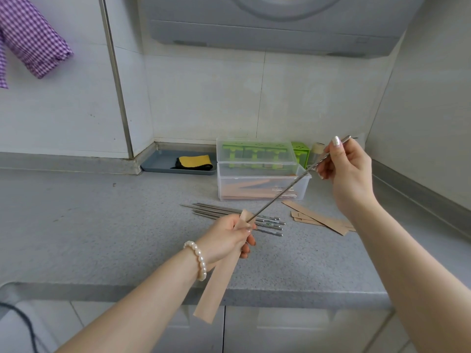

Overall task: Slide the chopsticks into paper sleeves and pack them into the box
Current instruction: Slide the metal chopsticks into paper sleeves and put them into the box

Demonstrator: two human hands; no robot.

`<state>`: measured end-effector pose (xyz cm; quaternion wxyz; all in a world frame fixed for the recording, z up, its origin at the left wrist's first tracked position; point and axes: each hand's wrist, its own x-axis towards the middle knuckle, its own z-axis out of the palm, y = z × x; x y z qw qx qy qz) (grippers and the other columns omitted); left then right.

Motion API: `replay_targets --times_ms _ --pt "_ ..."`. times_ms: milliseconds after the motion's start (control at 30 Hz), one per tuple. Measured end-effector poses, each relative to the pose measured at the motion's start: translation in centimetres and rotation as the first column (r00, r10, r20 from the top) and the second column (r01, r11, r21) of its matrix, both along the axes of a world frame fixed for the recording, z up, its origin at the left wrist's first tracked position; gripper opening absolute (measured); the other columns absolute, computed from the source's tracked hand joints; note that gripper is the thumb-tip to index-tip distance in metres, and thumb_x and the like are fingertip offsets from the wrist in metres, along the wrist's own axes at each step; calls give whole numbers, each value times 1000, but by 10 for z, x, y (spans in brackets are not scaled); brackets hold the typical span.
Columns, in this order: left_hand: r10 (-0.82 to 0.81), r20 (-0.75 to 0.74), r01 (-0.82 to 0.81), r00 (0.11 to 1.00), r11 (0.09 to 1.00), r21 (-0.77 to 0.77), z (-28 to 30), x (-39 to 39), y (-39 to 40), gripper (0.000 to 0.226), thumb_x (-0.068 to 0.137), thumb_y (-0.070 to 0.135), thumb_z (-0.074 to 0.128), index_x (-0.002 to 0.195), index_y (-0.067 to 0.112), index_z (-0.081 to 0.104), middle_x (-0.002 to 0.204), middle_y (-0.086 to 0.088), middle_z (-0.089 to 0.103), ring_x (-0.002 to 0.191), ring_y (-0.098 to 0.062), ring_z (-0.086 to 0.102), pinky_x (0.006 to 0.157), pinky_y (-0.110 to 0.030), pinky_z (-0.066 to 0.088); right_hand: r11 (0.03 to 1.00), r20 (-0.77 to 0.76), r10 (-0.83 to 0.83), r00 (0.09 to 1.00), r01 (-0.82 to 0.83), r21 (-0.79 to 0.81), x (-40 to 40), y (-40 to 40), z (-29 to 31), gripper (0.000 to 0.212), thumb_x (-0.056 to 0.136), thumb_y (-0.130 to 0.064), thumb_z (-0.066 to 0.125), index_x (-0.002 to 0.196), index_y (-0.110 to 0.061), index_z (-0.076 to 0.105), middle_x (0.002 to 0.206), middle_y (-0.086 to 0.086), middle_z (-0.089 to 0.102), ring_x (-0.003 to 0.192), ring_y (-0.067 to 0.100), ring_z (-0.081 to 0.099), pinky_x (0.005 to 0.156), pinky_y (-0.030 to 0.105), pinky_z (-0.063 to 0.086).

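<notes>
While the left hand [229,235] grips a paper sleeve [218,278] near its open top, fingers [248,240] curled round it, the rest of the sleeve hangs down past the tabletop [102,225] edge. Right hand [344,169] pinches the thick end of a metal chopstick [288,188], thumb and fingers closed on it, other fingers loosely curled. Chopstick tip sits right at the sleeve mouth just above the left fingers, slanted up toward the right fingers; held in line with the sleeve, likely so it feeds straight in. Cannot tell if the tip is already inside. Judged step: start of insertion.

Loose chopsticks [237,217] lie on the tabletop just beyond the left fingers. Spare sleeves [321,219] lie below the right fingers, within reach. Clear plastic box [262,184], lid up, stands beyond both, between the hands; brown sleeved pieces seem to lie inside. Gray tray [158,165] with a yellow-black item sits left of the box.
</notes>
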<state>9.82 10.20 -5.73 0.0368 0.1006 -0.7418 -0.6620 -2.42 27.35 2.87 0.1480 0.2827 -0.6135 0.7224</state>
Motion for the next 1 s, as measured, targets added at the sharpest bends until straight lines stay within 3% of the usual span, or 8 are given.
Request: replay_targets --times_ms 167,267,500,800,1000 --pt "-86 -6 85 996 989 -119 1 3 2 16 96 13 44 91 11 59 73 -2 61 57 -10 54 58 -22 49 996 196 -26 980 9 88 -13 -3 2 31 99 -24 43 72 -12 48 54 6 50 43 13 44 45 22 36" --pt "-155 8 155 988 984 -83 1 5 5 24 98 17 40 90 7 60 70 -4 62 54 -10 55 55 -22 47 983 335 -44 941 -18 182 -26 -5 -2 30 100 -22 42 71 -12 45 56 7 45 48 18 41 48 28 31" --pt "-109 43 111 993 991 -69 3 7 2 31 100 18 36 93 -1 59 72 -11 66 52 -10 60 57 -23 53 914 565 100 819 -300 273 -27 -15 -40 24 92 -18 57 71 -9 53 53 4 52 51 18 42 49 25 33" --pt "-83 57 84 995 996 -14 7 9 -18 31 99 19 38 88 1 61 69 -10 71 55 -15 65 59 -26 54 785 624 305 719 -561 263 -13 -42 -54 13 83 -15 66 73 -7 62 58 3 59 51 11 46 50 22 34" --pt "-55 25 55 998 998 -11 12 8 -26 31 99 18 37 87 2 61 68 -9 72 56 -15 66 59 -26 54 732 588 338 735 -598 327 -3 -64 -57 16 80 -14 71 68 -7 62 53 2 54 48 10 41 49 23 28"
